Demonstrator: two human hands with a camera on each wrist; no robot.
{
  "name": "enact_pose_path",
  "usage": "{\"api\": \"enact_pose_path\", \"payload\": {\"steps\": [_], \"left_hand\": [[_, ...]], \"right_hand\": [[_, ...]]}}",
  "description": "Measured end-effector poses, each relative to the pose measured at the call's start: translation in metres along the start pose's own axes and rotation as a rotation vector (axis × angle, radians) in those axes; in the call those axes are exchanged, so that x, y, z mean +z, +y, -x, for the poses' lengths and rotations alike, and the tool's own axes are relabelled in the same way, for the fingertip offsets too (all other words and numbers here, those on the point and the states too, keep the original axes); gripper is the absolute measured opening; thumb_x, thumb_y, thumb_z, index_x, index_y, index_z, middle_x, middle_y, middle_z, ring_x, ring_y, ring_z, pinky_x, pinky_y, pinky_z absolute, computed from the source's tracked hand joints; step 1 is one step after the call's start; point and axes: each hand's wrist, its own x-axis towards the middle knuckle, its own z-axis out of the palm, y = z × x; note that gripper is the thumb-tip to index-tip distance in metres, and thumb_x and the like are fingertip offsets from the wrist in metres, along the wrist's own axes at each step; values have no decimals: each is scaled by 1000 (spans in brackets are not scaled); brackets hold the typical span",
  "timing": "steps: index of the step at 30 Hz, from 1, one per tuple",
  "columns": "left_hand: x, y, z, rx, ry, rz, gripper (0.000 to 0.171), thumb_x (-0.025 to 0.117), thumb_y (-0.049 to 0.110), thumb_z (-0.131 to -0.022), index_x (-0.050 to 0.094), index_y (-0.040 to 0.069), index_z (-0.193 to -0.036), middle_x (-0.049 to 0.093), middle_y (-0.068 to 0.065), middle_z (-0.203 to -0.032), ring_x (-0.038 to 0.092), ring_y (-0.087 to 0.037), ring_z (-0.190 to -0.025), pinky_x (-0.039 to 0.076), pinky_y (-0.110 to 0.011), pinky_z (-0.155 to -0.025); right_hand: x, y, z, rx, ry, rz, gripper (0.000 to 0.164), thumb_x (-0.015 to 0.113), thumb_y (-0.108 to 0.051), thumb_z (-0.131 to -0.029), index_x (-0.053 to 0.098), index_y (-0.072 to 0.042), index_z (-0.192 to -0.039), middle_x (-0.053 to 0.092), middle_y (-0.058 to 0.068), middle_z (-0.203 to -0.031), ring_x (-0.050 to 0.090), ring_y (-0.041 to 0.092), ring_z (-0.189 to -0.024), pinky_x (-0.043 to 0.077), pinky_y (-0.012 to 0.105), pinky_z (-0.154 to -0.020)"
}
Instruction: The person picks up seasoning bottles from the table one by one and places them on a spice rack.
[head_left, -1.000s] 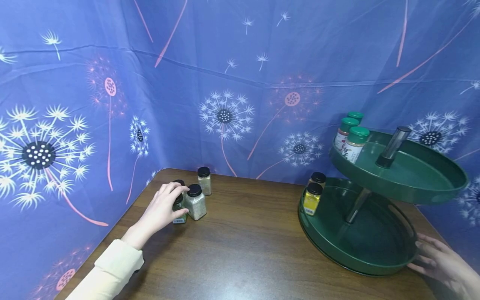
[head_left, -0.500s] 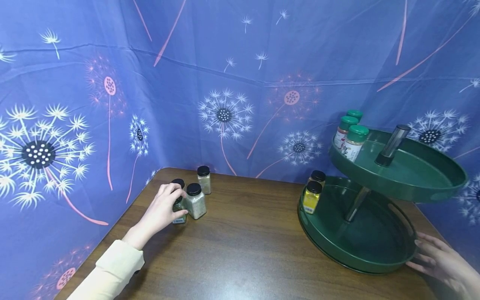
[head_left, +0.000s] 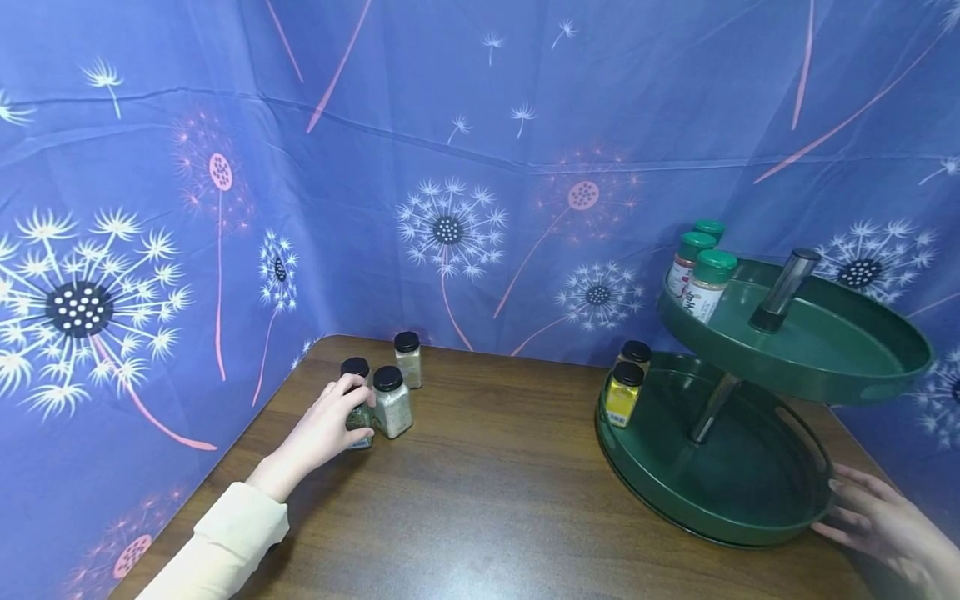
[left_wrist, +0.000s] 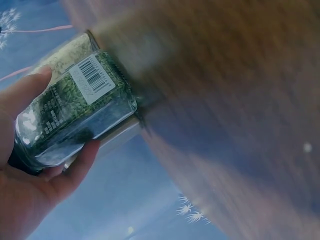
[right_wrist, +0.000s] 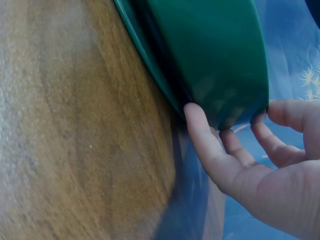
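At the left of the table, my left hand point(head_left: 322, 429) grips a square jar of green dried herbs point(left_wrist: 75, 102) with a black lid; thumb and fingers lie on opposite sides of it. The jar stands upright in the head view. Close beside it is a jar of whitish seasoning point(head_left: 393, 414), and a smaller pale jar point(head_left: 409, 368) is behind. On the right, my right hand point(head_left: 881, 521) touches the outer wall of the green stand's lower tray point(head_left: 738, 492). Its slightly bent fingers press there without wrapping round the wall, the thumb point(right_wrist: 197, 122) low near the base.
A yellow jar point(head_left: 624, 400) and a brown one point(head_left: 636, 357) stand on the lower tray's left side. Several green-lidded shakers point(head_left: 707, 292) occupy the left of the upper tray point(head_left: 847, 337). Blue cloth point(head_left: 465, 167) hangs behind the wooden table point(head_left: 480, 475).
My left fingers have slid slightly down and off the herb jar's lid, so more of the lid shows. The jars, the stand and my right hand stay in place.
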Motion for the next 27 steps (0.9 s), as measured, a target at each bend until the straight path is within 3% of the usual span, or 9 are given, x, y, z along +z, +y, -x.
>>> {"api": "enact_pose_path", "payload": {"steps": [4,7,16,27], "left_hand": [[0,0,0,22,2,7,40,81,15,-60,56,16,-91,44,1,-110,47,-25,-98,43,-42,-77],[0,-1,-1,40,7,1,39,81,15,-60,54,16,-88,43,2,-107,47,-26,-96,42,-41,-76],[-1,0,0,56,0,15,38,80,14,-61,50,16,-85,43,1,-105,46,-26,-95,41,-40,-76],[-15,5,-8,58,-1,2,37,80,17,-62,52,14,-85,43,0,-105,45,-22,-93,41,-38,-75]], "right_hand": [[-1,-1,0,-8,-8,7,34,35,-26,-96,15,-44,-117,11,-4,-121,53,0,-83,42,51,-86],[-1,-1,0,-6,-4,28,37,35,-28,-96,12,-45,-120,11,0,-121,52,0,-83,42,51,-86],[-2,1,0,-7,-13,-11,32,36,-28,-96,18,-44,-116,16,-15,-116,53,-2,-82,42,51,-85],[-6,4,-2,-20,-30,-17,28,35,-26,-96,21,-43,-114,15,-14,-116,52,0,-82,43,51,-85]]}}
